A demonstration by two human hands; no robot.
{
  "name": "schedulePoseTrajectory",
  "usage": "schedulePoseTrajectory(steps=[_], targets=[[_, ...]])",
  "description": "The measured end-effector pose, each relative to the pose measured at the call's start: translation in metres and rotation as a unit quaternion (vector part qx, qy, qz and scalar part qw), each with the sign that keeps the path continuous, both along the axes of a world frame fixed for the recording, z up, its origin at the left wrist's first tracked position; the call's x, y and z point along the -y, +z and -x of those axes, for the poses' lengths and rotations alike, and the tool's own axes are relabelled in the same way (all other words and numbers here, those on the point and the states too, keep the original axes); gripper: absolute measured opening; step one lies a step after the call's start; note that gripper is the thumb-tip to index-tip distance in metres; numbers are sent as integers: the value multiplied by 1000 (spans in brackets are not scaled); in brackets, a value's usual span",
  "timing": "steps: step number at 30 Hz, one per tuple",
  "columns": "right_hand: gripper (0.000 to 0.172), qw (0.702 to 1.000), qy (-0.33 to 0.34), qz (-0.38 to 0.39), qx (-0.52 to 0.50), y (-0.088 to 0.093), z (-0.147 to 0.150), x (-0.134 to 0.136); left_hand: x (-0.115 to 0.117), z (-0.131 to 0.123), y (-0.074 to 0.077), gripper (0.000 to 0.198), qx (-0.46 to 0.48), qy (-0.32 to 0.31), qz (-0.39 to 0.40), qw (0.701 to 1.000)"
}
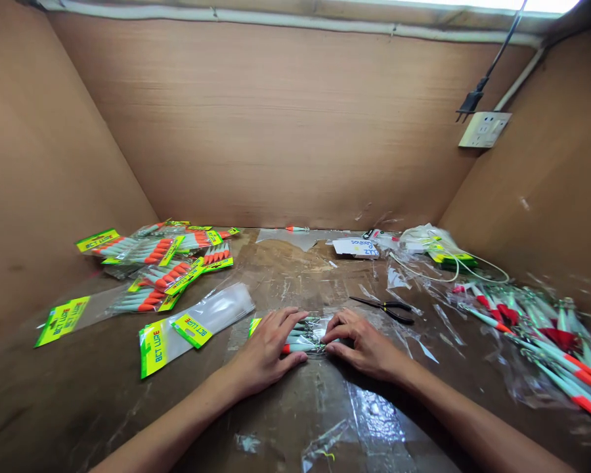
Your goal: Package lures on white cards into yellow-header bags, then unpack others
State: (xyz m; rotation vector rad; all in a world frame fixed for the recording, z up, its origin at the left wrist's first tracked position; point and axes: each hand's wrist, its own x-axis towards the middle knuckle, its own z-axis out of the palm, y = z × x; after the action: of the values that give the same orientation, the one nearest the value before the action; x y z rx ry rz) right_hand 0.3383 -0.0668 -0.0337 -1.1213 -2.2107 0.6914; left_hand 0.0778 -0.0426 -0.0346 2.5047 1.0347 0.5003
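Note:
Between both hands, a clear bag of fishing lures [300, 339] lies on the table, its lures pale with orange ends. My left hand [268, 345] is over its left part, fingers along the far side and thumb along the near side, gripping it. A bit of the yellow-green header shows behind that hand. At the bag's right end, my right hand [357, 341] has its thumb and bent fingers closed on the plastic. The exact pinch is partly hidden.
Flat header bags [197, 328] lie left, before a pile of packed lures [162, 263]. Black-handled pliers [384, 307] rest beyond my right hand. Loose lures [556, 341] are heaped far right. A plug [470, 102] hangs by a socket [485, 129]. Plywood walls enclose the table.

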Motion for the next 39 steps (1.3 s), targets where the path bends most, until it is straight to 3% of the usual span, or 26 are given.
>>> schedulePoseTrajectory(steps=[3,7,10,13,17,20,22,24,27,29,34,39], targets=[[17,1000,-4,-4,5,0,1,2,-2,4,11,71,15,5,26,1000],[15,1000,-8,-26,15,-3,0,-1,-29,12,34,65,-34,31,77,996],[18,998,4,-52,25,-6,0,-3,-53,13,45,60,-125,12,162,979],[19,996,13,-82,33,-10,1,-3,-65,8,46,42,-148,-12,250,957],[22,993,-8,-118,22,-8,3,1,-59,2,45,29,-41,-38,363,930],[40,984,-99,-141,-54,5,3,1,-51,0,47,34,108,-30,407,907],[56,961,-194,-139,-140,16,4,-3,-48,0,48,38,210,-4,394,895],[58,944,-229,-67,-227,25,8,-11,-48,-2,48,40,304,30,351,885],[53,944,-103,116,-290,30,26,-27,-50,-4,45,40,389,56,286,874],[48,938,-13,169,-304,30,44,-39,-51,-3,42,38,408,60,246,877],[38,925,19,157,-345,23,83,-67,-53,11,34,34,426,99,167,884],[38,937,28,143,-319,11,93,-85,-57,24,27,36,399,153,129,895]])
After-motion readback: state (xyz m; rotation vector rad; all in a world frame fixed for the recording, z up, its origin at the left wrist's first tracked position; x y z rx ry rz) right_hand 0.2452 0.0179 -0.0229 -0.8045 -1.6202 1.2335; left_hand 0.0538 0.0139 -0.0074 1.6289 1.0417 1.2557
